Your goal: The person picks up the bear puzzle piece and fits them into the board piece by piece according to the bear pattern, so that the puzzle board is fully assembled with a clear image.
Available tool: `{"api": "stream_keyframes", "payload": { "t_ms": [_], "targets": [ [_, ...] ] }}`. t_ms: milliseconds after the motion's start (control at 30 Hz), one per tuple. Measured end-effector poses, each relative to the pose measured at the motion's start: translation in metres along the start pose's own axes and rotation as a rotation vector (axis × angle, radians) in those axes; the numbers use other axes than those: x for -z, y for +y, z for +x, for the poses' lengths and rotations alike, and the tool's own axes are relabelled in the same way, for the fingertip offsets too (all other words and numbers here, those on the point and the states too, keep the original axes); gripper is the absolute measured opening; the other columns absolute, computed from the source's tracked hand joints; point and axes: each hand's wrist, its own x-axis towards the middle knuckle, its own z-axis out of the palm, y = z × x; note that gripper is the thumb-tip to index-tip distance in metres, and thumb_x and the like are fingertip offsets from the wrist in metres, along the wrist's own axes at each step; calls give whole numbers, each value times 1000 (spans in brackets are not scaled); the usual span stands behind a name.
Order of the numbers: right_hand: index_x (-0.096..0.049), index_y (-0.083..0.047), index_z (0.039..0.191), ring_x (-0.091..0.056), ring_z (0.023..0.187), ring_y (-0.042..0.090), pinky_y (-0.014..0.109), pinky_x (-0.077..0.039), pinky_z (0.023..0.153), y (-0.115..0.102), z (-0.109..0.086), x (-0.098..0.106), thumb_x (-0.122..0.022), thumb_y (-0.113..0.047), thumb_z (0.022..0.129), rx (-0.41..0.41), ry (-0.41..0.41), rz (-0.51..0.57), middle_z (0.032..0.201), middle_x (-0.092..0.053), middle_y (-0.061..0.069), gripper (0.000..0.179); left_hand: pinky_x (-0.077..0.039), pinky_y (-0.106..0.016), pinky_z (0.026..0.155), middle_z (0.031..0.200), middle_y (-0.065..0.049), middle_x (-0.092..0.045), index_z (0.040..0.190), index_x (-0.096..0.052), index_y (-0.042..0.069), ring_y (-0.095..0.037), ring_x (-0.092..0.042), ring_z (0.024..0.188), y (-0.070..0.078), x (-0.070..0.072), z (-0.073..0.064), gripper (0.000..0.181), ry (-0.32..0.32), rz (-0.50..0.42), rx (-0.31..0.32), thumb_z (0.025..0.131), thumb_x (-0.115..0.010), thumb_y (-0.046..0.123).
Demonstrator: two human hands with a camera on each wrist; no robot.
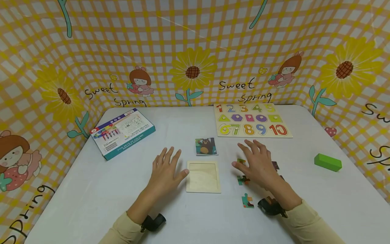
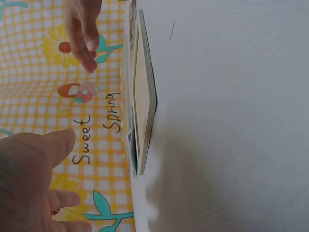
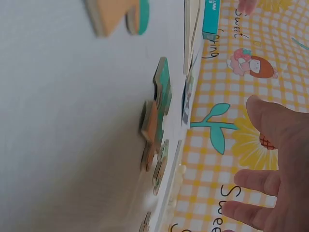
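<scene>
Puzzle pieces [image 1: 247, 202]: beneath and beside our right hand [image 1: 259, 169]
Wooden tray [image 1: 203, 179]: near our left hand [image 1: 165, 173]
Grip: we hold both hands spread

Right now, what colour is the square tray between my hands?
The square tray is plain pale beige, like bare wood; the head view shows it best.
</scene>
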Motion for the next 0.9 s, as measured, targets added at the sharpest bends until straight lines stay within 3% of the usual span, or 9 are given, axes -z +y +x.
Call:
{"api": "stream_keyframes", "payload": {
  "t_ms": [400,900],
  "targets": [
    [-47,-5,135,-26,128,46,63,-19,104,9,2,1,-69,-40,82,-8,-48,19,140,-39,24,68,-22,-60,107,144,-17,-38,142,-41,11,-39,-25,137,3,-8,-1,66,-33,-87,-23,87,-62,41],
    [-61,-3,120,-38,115,46,60,-28,95,19,1,0,-71,-28,80,-12,-87,43,117,-55,22,48,-31,-55,95,132,-15,-49,131,-53,7,-36,-38,123,3,-13,-3,61,-96,-106,-78,79,-73,31]
  ]
}}
